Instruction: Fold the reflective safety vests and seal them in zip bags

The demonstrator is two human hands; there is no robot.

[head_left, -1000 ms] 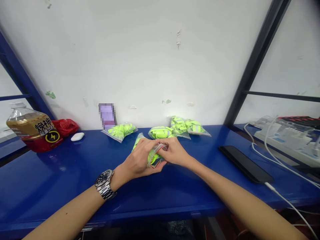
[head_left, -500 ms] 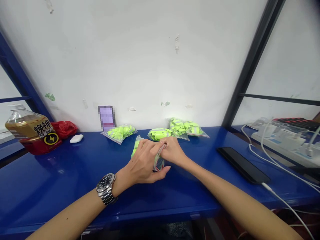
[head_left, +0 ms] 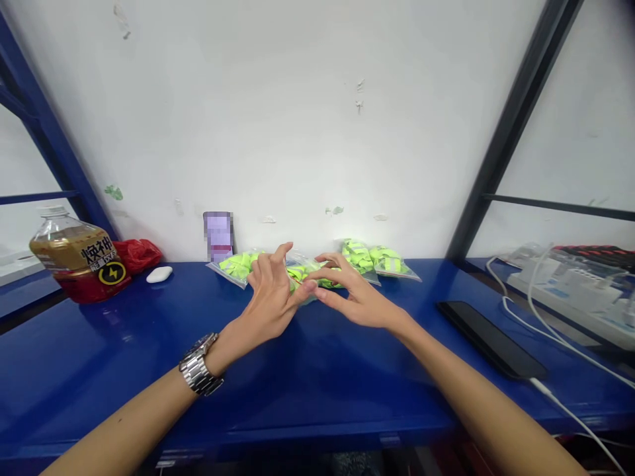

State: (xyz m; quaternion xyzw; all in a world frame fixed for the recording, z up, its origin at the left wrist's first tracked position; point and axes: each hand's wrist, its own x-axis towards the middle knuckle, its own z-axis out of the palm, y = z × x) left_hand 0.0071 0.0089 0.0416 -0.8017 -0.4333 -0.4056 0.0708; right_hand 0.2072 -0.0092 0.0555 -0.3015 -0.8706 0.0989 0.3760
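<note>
Left hand [head_left: 270, 291] and right hand [head_left: 361, 299], half-curled, grip unclear, flank a bag [head_left: 297, 272] left of the black phone [head_left: 491, 338]: likely soft, slippery, best edge-pinched!

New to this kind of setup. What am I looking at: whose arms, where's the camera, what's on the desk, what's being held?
No machine here: these are a person's bare arms, with a watch on the left wrist. Every picture comes from one head-worn camera looking forward and down.

The left hand and right hand meet near the middle, over a blue desk. Bagged lime-yellow material shows between them; the fingers hide too much to tell whether either hand grips it.

Similar packets lie toward the wall, one to the left, others to the right. Far left: a drink bottle, red plastic and a small white case. Right: a black phone with a white cable.
</note>
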